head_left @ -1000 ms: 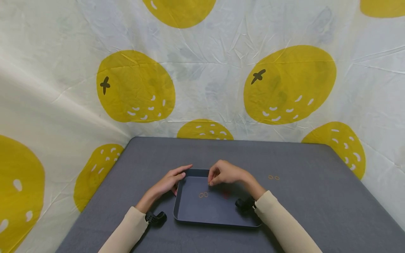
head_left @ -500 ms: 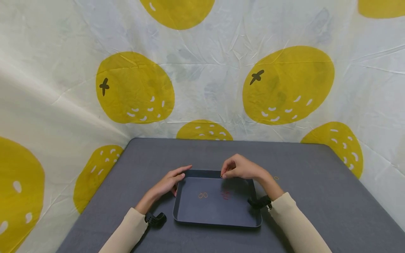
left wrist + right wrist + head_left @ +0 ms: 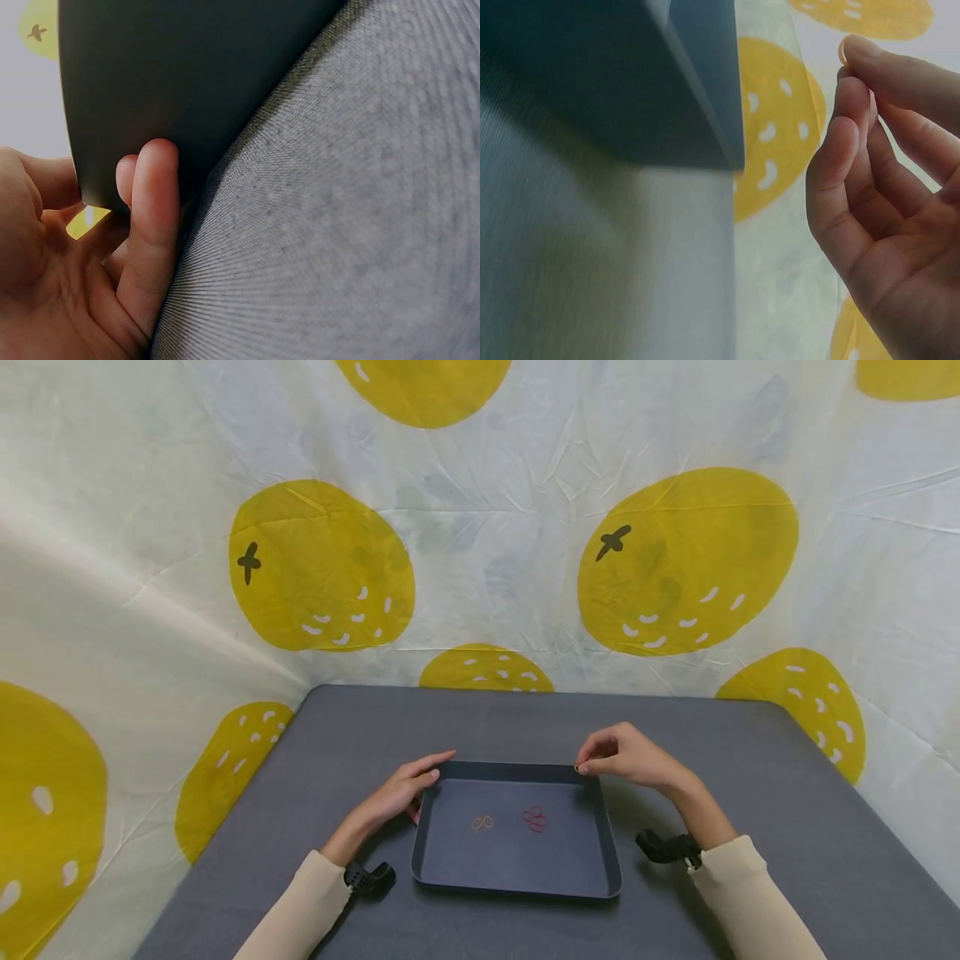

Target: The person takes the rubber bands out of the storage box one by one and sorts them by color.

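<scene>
A dark grey rectangular tray [image 3: 517, 877] sits on the table with small thin rubber bands lying in it. Two orange rubber bands [image 3: 477, 823] are left of the middle, and several red rubber bands [image 3: 535, 819] lie in a cluster to the right. At the tray's far left corner, my left hand [image 3: 401, 789] holds the wall, thumb at the rim and other fingers against the outside. My right hand [image 3: 630, 756] pinches an orange rubber band [image 3: 843, 52] between thumb and forefinger, over the far right corner of the tray in the head view.
A dark grey cloth covers the table [image 3: 750, 793]. Behind and beside it hangs a white curtain [image 3: 495, 568] printed with large yellow fruit. Black wrist cameras [image 3: 667, 846] are strapped below both beige sleeves [image 3: 750, 893].
My right hand has moved right from above the tray to its far right corner, still pinching the orange rubber band. The red rubber bands have come into full view. My left hand stays put.
</scene>
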Motion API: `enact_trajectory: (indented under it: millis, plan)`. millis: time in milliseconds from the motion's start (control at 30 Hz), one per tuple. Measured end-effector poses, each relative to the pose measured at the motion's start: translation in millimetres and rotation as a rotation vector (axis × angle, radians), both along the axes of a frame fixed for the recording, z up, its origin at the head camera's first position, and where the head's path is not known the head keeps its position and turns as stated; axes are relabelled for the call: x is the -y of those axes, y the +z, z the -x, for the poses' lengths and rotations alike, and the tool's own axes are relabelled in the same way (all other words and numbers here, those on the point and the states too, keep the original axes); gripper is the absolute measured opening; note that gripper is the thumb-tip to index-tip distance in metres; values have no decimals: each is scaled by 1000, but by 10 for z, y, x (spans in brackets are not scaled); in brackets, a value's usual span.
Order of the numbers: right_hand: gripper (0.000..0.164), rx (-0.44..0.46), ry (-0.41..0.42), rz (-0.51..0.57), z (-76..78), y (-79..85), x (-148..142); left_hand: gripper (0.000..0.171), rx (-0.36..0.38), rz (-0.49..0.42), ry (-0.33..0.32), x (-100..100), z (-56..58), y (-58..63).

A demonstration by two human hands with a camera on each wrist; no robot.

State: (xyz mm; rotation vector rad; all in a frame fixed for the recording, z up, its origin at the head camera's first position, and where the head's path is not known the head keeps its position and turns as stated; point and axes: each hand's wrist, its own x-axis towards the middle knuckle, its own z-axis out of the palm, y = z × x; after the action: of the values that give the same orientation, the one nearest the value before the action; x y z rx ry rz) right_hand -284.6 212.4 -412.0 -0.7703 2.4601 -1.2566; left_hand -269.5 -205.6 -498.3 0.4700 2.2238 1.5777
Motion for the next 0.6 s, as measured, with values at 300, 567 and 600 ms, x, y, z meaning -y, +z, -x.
enact_trajectory:
  millis: [300, 567, 600]
  plan:
    - [15, -16, -114, 48, -61, -9, -415, 48, -13, 4, 3, 3, 9, -25]
    - [26, 9, -171, 40, -71, -89, -706, 48, -18, 12, -1, 2, 12, -22]
    - [27, 17, -186, 41, -68, -106, -737, 48, -19, 11, -2, 2, 14, -21]
